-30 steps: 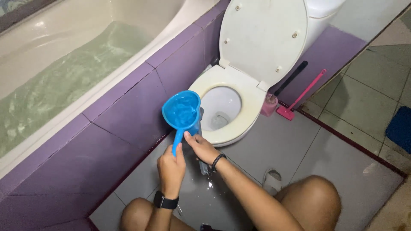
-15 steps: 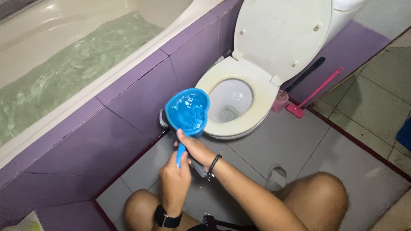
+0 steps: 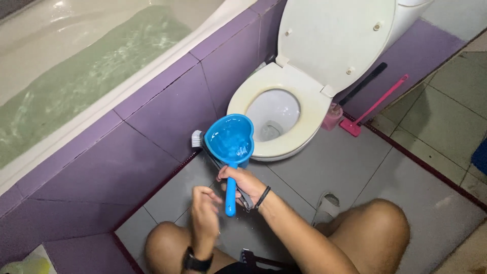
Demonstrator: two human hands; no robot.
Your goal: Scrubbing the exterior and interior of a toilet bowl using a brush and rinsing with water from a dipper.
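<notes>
So the right hand (image 3: 242, 181) is closed around the handle of a blue heart-shaped water scoop (image 3: 231, 139), gripping it about midway down, and the same hand seems to be pinching the dark handle of a scrub brush (image 3: 199, 139) underneath it too. The brush's white bristle head sticks out just left of the scoop bowl, right up against the purple tiled wall (image 3: 152, 132) of the bathtub (image 3: 76, 66). The scoop has water in it and sits level, hovering over the grey floor tiles (image 3: 324, 167) just in front of the toilet bowl (image 3: 276, 114), near the corner where floor meets the tub wall.

The left hand (image 3: 204, 210) is off the scoop, fingers loosely curled and half open, a bit blurred, holding nothing as far as I can see. It's just beside the lower end of the scoop handle. There's a dark watch on that wrist and a black band on the right one.

Toilet seat lid is up. Further back by the wall there's a pink long-handled brush (image 3: 373, 109) lying at the floor's far edge.
</notes>
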